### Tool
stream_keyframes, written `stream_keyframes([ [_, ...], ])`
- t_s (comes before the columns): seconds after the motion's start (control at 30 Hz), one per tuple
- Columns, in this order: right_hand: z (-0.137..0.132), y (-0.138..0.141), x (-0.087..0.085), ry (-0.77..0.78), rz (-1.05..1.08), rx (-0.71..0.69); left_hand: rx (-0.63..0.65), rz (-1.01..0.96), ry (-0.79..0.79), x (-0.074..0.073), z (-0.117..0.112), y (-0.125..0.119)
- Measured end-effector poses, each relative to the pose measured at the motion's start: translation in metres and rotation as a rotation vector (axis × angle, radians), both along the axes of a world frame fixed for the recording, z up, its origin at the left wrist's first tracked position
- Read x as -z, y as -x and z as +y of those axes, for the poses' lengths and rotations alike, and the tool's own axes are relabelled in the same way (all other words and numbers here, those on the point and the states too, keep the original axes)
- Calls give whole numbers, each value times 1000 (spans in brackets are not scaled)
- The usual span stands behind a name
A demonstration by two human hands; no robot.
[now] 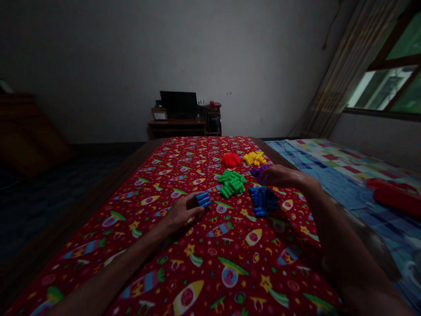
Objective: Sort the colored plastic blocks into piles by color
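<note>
My left hand point(184, 211) rests low over the red patterned cloth, thumb and fingers closed around a few short blue plastic tubes point(203, 200) lined up side by side. On the right, my right hand point(282, 176) reaches in above the purple plastic tubes point(259, 172). Its fingertips curl down around some of them, partly hiding the pile. Between the two hands lies a heap of green plastic tubes point(233, 183). A pile of blue plastic tubes point(263, 201) sits just below my right hand. Farther back are a red pile point(231, 160) and a yellow pile point(255, 158).
The red cloth point(197, 254) with rockets and stars covers a long table. A bed with a checked sheet point(342, 162) stands on the right, with a red bag point(396, 197) on it. By the far wall, a desk point(177, 127) carries a dark monitor point(179, 104).
</note>
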State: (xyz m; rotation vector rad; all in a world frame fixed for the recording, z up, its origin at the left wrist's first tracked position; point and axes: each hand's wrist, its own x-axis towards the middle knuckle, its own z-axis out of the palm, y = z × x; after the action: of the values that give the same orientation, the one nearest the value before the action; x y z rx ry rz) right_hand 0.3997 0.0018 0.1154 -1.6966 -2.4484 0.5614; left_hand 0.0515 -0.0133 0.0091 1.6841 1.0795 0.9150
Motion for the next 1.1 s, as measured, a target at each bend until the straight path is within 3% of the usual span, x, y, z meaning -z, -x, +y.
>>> stream_keyframes([
  [0.07,-11,24,-3,-161,8,-149,17,-29,46,-1,-5,-5],
  [0.17,-30,70,6,-220,168,-402,52,0,88,0,-14,-13],
  [0.3,-46,116,31,-261,190,-511,62,23,-26,3,-23,-22],
  [0.4,-43,115,35,-288,86,-452,24,3,-34,5,-26,-25],
  [0.6,-22,70,18,-191,-289,-274,21,49,-31,6,-30,-26],
  [0.77,-20,67,22,-175,-518,-90,67,115,-76,4,-31,-25],
  [0.97,-23,70,18,-191,-507,31,75,120,-50,3,-32,-25],
  [1.1,-18,58,6,-323,-280,61,73,116,-47,0,-34,-25],
])
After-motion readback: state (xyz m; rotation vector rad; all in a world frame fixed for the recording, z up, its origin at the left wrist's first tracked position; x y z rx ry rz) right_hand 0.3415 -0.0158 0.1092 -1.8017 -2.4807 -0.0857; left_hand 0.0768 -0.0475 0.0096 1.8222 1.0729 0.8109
